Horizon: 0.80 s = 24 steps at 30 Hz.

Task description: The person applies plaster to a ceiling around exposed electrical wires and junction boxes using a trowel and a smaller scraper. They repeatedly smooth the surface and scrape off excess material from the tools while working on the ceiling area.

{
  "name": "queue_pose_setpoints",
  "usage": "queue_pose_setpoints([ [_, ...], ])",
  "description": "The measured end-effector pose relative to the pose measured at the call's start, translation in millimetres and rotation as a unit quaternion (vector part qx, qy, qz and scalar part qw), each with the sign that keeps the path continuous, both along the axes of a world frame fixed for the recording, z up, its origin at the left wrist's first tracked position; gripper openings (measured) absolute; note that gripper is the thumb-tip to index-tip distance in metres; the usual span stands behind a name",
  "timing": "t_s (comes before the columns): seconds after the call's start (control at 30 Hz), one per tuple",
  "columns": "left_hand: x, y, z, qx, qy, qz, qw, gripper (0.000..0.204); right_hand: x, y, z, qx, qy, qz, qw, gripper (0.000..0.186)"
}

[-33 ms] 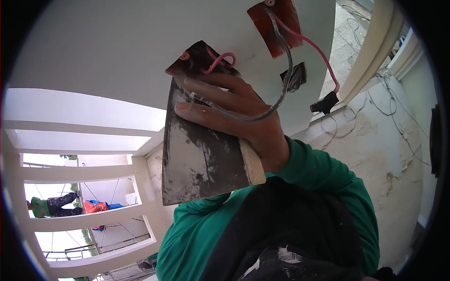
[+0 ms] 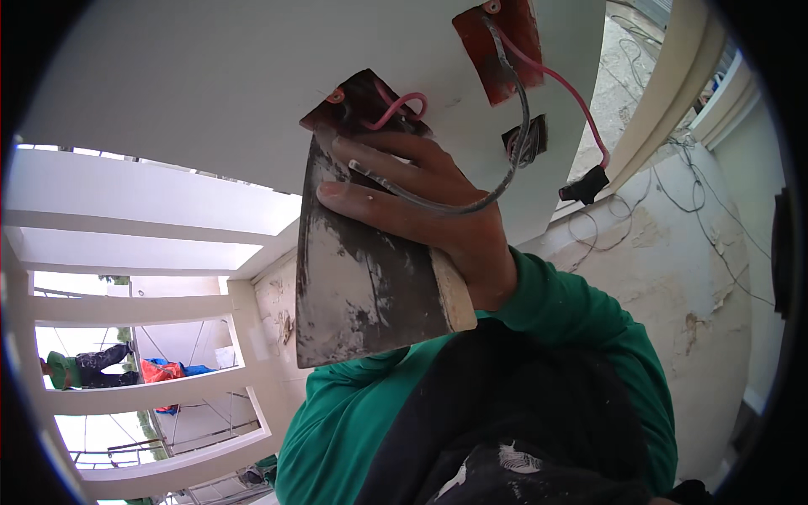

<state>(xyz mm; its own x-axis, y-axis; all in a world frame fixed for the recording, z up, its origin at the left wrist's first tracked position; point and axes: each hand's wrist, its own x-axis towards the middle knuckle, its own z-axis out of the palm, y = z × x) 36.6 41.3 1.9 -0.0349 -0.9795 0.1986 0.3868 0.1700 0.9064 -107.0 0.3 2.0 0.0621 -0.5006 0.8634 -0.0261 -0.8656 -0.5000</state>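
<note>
My right hand [image 2: 454, 198] is closed around a wide putty knife [image 2: 362, 295]. Its dark metal blade is smeared with pale filler and has a cream-coloured strip along the edge by my palm. The fingers stretch across the upper part of the blade. Just above the fingertips is a red-brown wall box [image 2: 337, 105] with a pink cable loop. A grey cable [image 2: 510, 168] hangs down in front of my hand. My left sleeve [image 2: 345, 383] runs behind the blade, and the left hand is hidden there.
Another red box [image 2: 505, 59] and a small dark opening [image 2: 530, 139] are set in the white wall. A pink cable ends in black tape [image 2: 583, 185]. Loose wires [image 2: 699, 185] lie on the stained floor. At left, beyond a white frame [image 2: 135, 311], is a person [image 2: 84, 368].
The view has shifted slightly, so the wall boxes and frame sit a little differently. My right hand keeps its grip on the putty knife, nearly in the same place.
</note>
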Motion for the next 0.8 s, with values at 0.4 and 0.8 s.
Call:
queue_pose_setpoints([
  [0.4,-25.4,-13.1,6.6,-0.234,-0.216,0.031,0.947,0.091,3.9,8.9,7.0,0.04,-0.038,-0.029,0.998,0.05],
  [0.8,-22.9,2.5,12.5,-0.196,-0.17,0.017,0.966,0.057,-4.6,-5.1,2.9,-0.064,0.007,-0.025,0.998,0.058],
])
